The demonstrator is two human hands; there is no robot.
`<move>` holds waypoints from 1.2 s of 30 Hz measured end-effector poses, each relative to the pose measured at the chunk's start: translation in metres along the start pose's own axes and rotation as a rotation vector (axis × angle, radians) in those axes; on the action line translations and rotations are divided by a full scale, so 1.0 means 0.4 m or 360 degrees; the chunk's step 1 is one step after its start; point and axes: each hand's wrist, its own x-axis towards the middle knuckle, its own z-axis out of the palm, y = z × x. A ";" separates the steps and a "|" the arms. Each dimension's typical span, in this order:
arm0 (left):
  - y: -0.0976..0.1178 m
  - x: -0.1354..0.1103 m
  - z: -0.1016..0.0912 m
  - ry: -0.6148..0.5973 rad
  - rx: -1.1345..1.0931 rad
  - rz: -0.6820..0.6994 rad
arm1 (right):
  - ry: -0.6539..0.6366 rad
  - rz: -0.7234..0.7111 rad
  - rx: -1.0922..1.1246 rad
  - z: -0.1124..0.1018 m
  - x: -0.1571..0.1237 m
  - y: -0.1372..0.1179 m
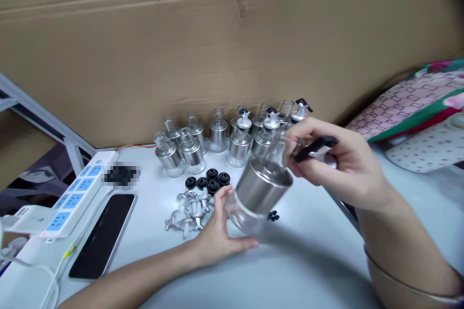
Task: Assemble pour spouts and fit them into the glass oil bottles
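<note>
My left hand (221, 231) cups the lower end of a glass bottle with a steel sleeve (266, 184), which tilts to the right above the table. At the bottle's neck, my right hand (333, 159) grips a pour spout with a black lever (316, 148). The fingers hide much of the neck, so I cannot tell how far the spout sits in it. Beside my left hand lie several grey spout pieces (192, 210) and several black ring-shaped caps (213, 181). Small black parts (274, 216) lie to the right of the held bottle.
Several sleeved bottles (218, 130) stand in rows before a cardboard wall (174, 53); some carry spouts. To the left are a phone (103, 236), a power strip (74, 198) and white cables. Patterned fabric (416, 106) and a dotted white item (427, 149) rest at right.
</note>
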 end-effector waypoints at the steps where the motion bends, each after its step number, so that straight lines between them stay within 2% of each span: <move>1: -0.003 0.000 -0.002 -0.0042 -0.0058 0.0058 | -0.0107 0.0005 0.0057 -0.010 -0.002 -0.001; 4: 0.004 0.004 -0.008 -0.0260 -0.0136 0.0182 | -0.0379 0.0029 0.0131 -0.009 0.002 0.006; 6: 0.019 0.009 -0.013 -0.0343 -0.0097 0.0136 | -0.0574 0.0109 0.0132 0.009 0.006 0.016; 9: 0.040 0.013 -0.019 -0.0363 0.0031 0.0034 | -0.0776 0.0286 0.0164 0.034 0.010 0.040; 16: 0.024 -0.001 -0.016 -0.0295 0.0167 -0.0080 | -0.0860 0.0438 0.0522 0.057 0.014 0.083; 23: 0.024 -0.001 -0.015 -0.0278 0.0143 -0.0053 | -0.1030 0.0632 0.0777 0.047 0.012 0.121; 24: 0.028 0.000 -0.015 -0.0266 0.0142 -0.0075 | -0.1017 0.0662 0.0820 0.045 0.011 0.128; 26: 0.035 0.002 -0.015 -0.0251 0.0128 -0.0151 | -0.0841 0.0700 0.0921 0.046 0.013 0.139; 30: 0.043 0.004 -0.016 -0.0246 0.0075 -0.0249 | -0.0198 0.0727 0.1179 0.065 0.026 0.135; 33: 0.045 0.002 -0.017 -0.0282 0.0066 -0.0266 | 0.0179 0.0760 0.1294 0.092 0.037 0.121; 36: 0.045 0.000 -0.017 -0.0347 0.0076 -0.0259 | 0.0327 0.0822 0.1295 0.120 0.040 0.114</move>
